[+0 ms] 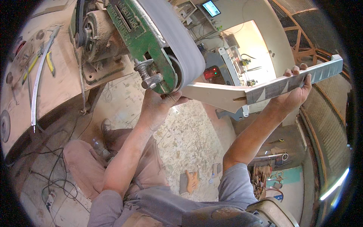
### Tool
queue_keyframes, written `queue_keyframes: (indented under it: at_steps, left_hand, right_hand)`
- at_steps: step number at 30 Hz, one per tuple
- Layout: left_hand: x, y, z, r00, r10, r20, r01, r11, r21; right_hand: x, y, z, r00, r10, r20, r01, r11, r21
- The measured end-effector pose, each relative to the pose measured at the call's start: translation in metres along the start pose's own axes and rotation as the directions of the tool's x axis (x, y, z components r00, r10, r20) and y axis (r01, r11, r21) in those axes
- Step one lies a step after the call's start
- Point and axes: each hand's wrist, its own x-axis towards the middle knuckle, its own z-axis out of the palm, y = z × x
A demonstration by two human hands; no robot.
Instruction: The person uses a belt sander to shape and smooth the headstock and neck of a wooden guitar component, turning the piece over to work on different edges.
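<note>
A guitar neck (217,94) with a pale wooden headstock and a dark fretboard (278,87) with pale triangular inlays reaches across the view, its far end raised to the right. My left hand (155,108) is closed on the headstock end, just below the front roller of a green belt sander (151,49). The headstock tip lies against or very near the grey sanding belt (183,41), which looks smeared as if running; exact contact is hidden. My right hand (297,90) grips the neck from below near its other end, fingertips showing over the upper edge.
On the dusty workbench (56,87) at left lie a long metal strip (41,75), yellow-handled pliers (50,63) and a dusty motor (102,36). Black cables (56,181) tangle on the floor. A guitar-shaped wooden piece (192,181) lies below. A machine with red lights (211,72) stands beyond.
</note>
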Motion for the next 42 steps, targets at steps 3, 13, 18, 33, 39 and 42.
queue_keyframes:
  at_steps: [3, 13, 18, 33, 39, 42]
  left_hand:
    - [0.005, 0.004, -0.002, 1.0, 0.007, -0.005, -0.007, 0.999, -0.034]
    - [0.001, 0.006, -0.037, 0.992, -0.096, -0.08, 0.09, 0.993, -0.076]
    - [0.003, 0.0, -0.054, 0.992, -0.113, -0.06, 0.105, 0.988, -0.114]
    - [0.0, -0.008, -0.075, 0.987, -0.132, -0.096, 0.121, 0.986, -0.114]
    - [-0.001, -0.012, -0.082, 0.987, -0.141, -0.08, 0.131, 0.984, -0.122]
    - [0.001, -0.014, -0.081, 0.986, -0.134, -0.097, 0.12, 0.983, -0.138]
  right_hand:
    - [-0.003, 0.003, 0.008, 0.996, -0.038, -0.079, 0.032, 0.997, -0.074]
    - [-0.032, 0.021, 0.046, 0.993, -0.055, -0.107, 0.039, 0.989, -0.145]
    - [-0.041, 0.027, 0.056, 0.982, -0.145, -0.12, 0.119, 0.973, -0.199]
    - [-0.064, 0.037, 0.088, 0.977, -0.168, -0.135, 0.123, 0.949, -0.291]
    - [-0.07, 0.042, 0.088, 0.986, -0.14, -0.085, 0.114, 0.961, -0.252]
    - [-0.064, 0.039, 0.088, 0.987, -0.134, -0.085, 0.109, 0.963, -0.246]
